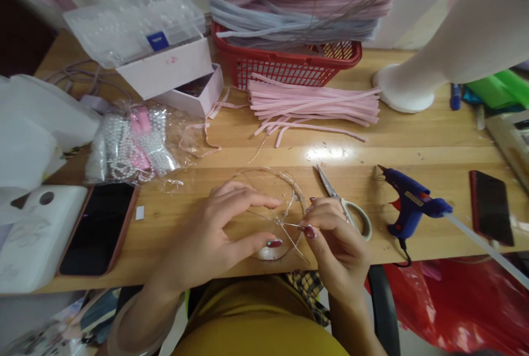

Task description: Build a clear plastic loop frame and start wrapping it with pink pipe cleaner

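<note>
A thin wire frame (282,222), roughly round with crossing wires, lies near the table's front edge between my hands. My right hand (333,235) pinches one wire end between thumb and index finger, at the right side of the frame. On the left, my left hand (227,229) has its thumb and fingers apart around the frame's left side, with nothing held between them. Scissors (356,218) with pale handles lie just beyond my right hand, blades pointing away. A round clear piece (268,251) sits below the frame, partly behind my left thumb.
Pink fuzzy stems (314,103) lie before a red basket (285,66) of more stems. To the right are a blue glue gun (413,201) and a phone (491,207). Leftward are bagged pearl beads (132,144), a larger phone (99,229) and a white box (171,66).
</note>
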### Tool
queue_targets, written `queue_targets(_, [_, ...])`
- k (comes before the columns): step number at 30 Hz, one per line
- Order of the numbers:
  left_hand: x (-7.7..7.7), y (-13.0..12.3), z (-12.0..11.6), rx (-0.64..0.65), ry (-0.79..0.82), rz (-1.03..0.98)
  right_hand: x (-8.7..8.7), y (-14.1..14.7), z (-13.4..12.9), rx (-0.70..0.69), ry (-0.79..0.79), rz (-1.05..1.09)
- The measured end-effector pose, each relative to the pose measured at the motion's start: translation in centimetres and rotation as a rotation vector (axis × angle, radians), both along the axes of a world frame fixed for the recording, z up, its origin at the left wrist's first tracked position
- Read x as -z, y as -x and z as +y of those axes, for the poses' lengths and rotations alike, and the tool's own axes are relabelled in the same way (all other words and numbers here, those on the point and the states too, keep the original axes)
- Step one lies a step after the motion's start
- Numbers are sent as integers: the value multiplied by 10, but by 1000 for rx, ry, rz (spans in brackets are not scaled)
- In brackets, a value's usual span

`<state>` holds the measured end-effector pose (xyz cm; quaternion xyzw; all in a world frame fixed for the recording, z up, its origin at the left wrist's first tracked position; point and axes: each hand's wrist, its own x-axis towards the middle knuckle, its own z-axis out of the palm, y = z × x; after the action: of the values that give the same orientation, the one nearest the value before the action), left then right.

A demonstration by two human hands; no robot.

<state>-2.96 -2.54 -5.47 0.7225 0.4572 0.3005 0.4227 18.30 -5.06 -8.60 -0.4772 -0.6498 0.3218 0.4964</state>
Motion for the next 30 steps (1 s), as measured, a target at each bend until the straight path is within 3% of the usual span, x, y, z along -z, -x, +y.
queue_targets(19, [-1, 1, 0, -49, -81, -14, -3, 2, -4, -19, 188, 97])
queue_targets(30, [0, -1, -2, -95, -109, -39, -4, 5, -8, -16, 219, 106])
